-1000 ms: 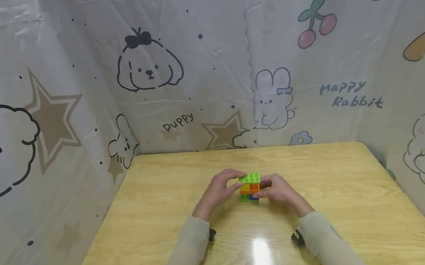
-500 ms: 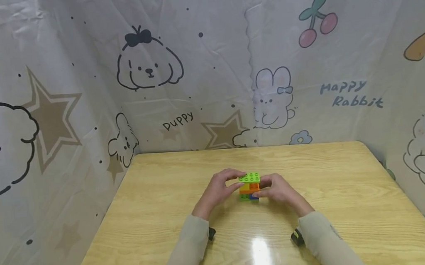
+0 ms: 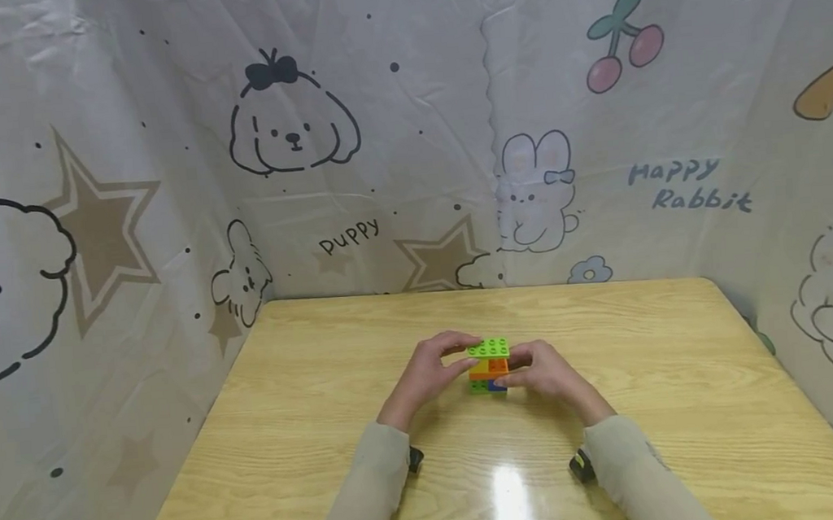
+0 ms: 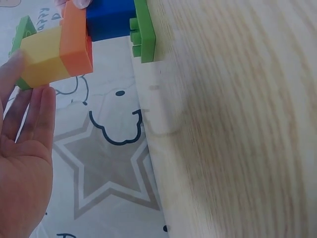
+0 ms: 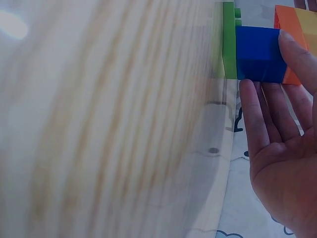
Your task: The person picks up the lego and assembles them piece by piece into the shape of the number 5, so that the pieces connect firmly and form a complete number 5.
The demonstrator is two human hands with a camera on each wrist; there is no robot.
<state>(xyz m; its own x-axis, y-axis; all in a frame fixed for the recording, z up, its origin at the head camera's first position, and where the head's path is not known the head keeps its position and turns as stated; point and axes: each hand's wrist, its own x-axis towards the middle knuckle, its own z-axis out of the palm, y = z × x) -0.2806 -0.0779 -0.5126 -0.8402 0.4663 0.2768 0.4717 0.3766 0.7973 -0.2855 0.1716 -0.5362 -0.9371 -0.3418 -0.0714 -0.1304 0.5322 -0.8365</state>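
A small stack of toy building bricks stands on the table in the head view. From the bottom it has a green base plate [image 4: 145, 30], a blue brick [image 5: 258, 53], an orange plate [image 4: 76, 39], a yellow brick [image 4: 43, 55] and a light green top plate [image 3: 489, 348]. My left hand [image 3: 428, 372] grips the stack's upper left, thumb at the yellow brick and top plate. With thumb and fingers, my right hand [image 3: 539, 370] holds the lower right, around the blue brick and orange plate. The fingers behind the stack are partly hidden.
The pale wooden table [image 3: 310, 399] spreads around both hands. A cartoon-printed cloth [image 3: 406, 130] hangs behind it and along both sides. Dark wrist devices [image 3: 582, 466] show under both sleeves.
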